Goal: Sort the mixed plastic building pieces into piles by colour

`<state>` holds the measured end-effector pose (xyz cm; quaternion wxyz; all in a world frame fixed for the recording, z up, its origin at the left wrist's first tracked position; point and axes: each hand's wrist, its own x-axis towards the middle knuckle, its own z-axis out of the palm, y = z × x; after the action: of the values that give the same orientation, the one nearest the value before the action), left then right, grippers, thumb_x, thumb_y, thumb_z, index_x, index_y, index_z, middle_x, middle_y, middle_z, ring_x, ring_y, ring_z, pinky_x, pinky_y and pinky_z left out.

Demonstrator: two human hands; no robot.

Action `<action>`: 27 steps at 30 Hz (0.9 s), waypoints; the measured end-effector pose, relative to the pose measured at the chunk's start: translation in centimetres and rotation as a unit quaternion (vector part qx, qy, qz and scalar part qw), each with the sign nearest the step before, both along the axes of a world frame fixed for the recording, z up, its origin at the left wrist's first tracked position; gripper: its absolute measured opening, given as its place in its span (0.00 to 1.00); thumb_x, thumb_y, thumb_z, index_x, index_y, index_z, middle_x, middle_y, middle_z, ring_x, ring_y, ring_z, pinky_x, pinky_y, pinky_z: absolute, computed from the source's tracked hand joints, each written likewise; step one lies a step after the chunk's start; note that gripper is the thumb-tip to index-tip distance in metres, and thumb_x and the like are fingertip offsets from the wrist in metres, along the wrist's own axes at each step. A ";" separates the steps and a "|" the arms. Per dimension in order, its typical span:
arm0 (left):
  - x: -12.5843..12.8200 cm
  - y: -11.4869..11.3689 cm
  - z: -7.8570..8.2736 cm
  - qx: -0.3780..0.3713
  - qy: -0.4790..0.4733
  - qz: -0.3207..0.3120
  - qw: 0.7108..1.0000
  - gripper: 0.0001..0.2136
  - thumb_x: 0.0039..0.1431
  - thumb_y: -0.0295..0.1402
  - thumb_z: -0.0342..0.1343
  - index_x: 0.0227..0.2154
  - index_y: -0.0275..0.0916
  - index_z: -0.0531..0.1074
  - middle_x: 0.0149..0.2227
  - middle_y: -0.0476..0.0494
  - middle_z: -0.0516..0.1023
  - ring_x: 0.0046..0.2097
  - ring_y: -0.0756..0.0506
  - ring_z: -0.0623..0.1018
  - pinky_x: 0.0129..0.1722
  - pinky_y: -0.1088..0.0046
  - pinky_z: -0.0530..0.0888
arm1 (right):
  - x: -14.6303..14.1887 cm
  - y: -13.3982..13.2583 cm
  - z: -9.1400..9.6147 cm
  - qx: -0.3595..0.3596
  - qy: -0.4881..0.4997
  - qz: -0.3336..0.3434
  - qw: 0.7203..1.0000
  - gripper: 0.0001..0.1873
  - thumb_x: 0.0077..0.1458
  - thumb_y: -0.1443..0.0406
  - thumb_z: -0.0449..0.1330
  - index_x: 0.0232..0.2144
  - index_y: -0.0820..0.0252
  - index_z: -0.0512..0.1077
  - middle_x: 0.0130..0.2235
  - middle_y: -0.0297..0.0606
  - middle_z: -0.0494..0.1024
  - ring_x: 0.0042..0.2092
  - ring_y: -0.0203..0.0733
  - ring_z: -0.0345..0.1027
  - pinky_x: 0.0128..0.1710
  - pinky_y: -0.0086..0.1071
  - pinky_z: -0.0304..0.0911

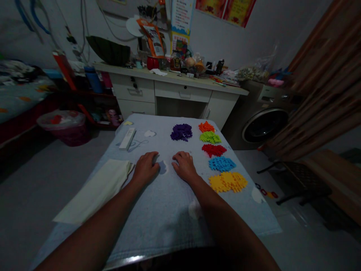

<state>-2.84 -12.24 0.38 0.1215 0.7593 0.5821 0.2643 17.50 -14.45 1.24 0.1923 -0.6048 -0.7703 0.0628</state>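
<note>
My left hand (146,166) rests on the cloth-covered table (166,210), fingers apart and holding nothing. Across from it my right hand (184,165) also lies on the cloth with its fingers loosely spread and nothing in them. Beyond the hands is a heap of purple toy pieces (181,132). Along the right side lie piles of small notched pieces: orange (206,127), lime green (210,137), red (213,150), blue (222,164) and yellow (228,182). A folded pale cloth or bag (98,188) is beside my left forearm, with a long white box (128,139) farther back.
A white desk (180,86) crowded with jars and packets stands behind the table. To the right are a washing machine (263,116) and a low dark chair (299,182). A pink lined bin (66,128) sits on the floor at left.
</note>
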 end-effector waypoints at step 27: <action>-0.5 -0.7 -0.3 0.014 0.020 -0.007 1.000 0.22 0.54 0.34 0.50 0.53 0.38 0.69 0.52 0.37 0.75 0.53 0.36 0.73 0.56 0.57 0.69 | -0.4 -1.0 0.1 0.008 0.004 0.001 1.000 0.13 0.61 0.61 0.59 0.48 0.55 0.73 0.52 0.40 0.71 0.55 0.47 0.59 0.55 0.42 0.55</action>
<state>-3.38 -12.98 0.05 0.1013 0.7701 0.5754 0.2560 17.06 -15.43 1.33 0.2001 -0.6022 -0.7706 0.0588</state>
